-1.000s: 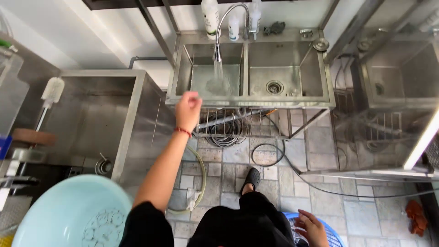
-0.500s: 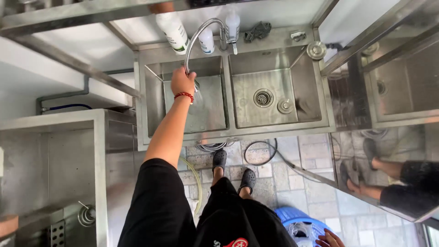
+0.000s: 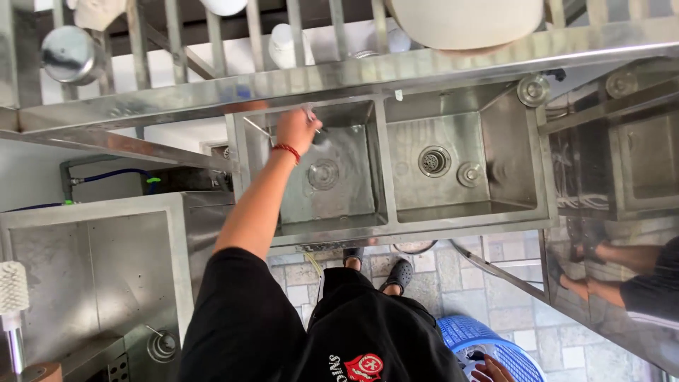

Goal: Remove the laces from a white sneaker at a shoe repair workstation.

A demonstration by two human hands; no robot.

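Head view: left hand (image 3: 297, 129) reaching under the steel shelf (image 3: 353, 74) into the left steel sink basin (image 3: 332, 198), grip unclear; knuckles could knock the shelf edge; right hand (image 3: 493, 369) loosely open over the blue basket (image 3: 488, 339).

Light: bright, even daylight.
Glare: streaks along the steel shelf rail (image 3: 396, 71) at 12 o'clock.
Shadow: soft inside the sink (image 3: 460, 205).
Edges: bowed, wide-angle distortion.
Focus: sharp overall.

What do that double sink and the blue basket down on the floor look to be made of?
The double sink looks like brushed stainless steel: grey, shiny, with blurred reflections. The blue basket near the right hand is probably plastic, judging by its bright even colour and ribbed lattice.
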